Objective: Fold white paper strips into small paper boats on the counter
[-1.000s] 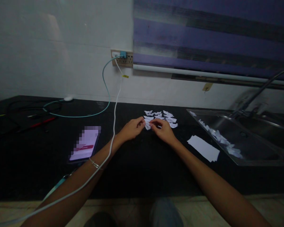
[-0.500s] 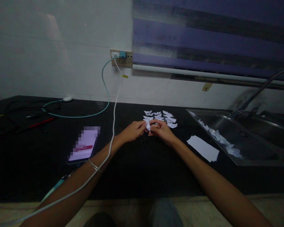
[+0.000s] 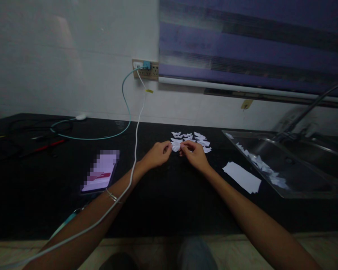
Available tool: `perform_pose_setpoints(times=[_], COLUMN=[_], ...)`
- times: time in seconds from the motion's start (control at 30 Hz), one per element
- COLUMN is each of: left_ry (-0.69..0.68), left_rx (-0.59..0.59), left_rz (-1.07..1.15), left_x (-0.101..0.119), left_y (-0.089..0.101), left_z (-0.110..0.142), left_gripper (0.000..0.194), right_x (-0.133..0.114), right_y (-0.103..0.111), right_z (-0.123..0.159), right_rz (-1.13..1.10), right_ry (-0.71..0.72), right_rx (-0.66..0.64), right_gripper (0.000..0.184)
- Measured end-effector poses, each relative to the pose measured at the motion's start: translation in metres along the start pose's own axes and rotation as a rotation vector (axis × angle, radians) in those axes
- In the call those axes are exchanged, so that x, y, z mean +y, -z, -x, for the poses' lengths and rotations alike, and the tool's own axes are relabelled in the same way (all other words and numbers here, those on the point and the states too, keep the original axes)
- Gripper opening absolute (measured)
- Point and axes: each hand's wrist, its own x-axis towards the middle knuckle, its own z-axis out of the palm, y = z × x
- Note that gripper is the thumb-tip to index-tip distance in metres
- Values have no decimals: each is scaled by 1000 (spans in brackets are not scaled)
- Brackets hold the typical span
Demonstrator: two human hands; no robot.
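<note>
Between my fingertips is a small folded white paper (image 3: 176,146), its exact shape hard to make out. My left hand (image 3: 159,153) pinches its left edge, and my right hand (image 3: 195,154) pinches its right side with thumb and forefinger. Just behind the hands, several small folded paper boats (image 3: 202,143) stand in rows on the black counter (image 3: 171,202); my right hand hides some of them. A stack of white paper sheets (image 3: 242,177) lies to the right of my right hand.
A steel sink (image 3: 304,176) is at the right, with folded paper pieces (image 3: 263,165) along its left rim. A phone (image 3: 101,172) lies left of my left forearm. A white cable (image 3: 135,150) crosses over that forearm. Other cords (image 3: 92,138) lie at the back left.
The folded paper was tilted up between my fingers half a second ago and now sits flatter and wider. My hands have drawn slightly apart and back up toward the paper boats.
</note>
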Motion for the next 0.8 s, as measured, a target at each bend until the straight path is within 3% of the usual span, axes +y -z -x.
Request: perform_pose_setpoints(times=[0.33, 0.53, 0.67, 0.8], left_ry=[96, -2, -4, 40], left_rx=[-172, -115, 0, -11], left_rz=[353, 398, 436, 551], left_x=[4, 6, 5, 2], left_y=[0, -4, -7, -7], left_z=[0, -1, -2, -5], left_gripper=[45, 45, 47, 47], right_x=[-14, -10, -10, -11], right_y=[-1, -6, -13, -16], right_z=[6, 1, 3, 7], right_rz=[168, -135, -371, -468], right_ry=[120, -59, -216, -200], right_rx=[-38, 13, 5, -64], right_gripper=[20, 21, 28, 30])
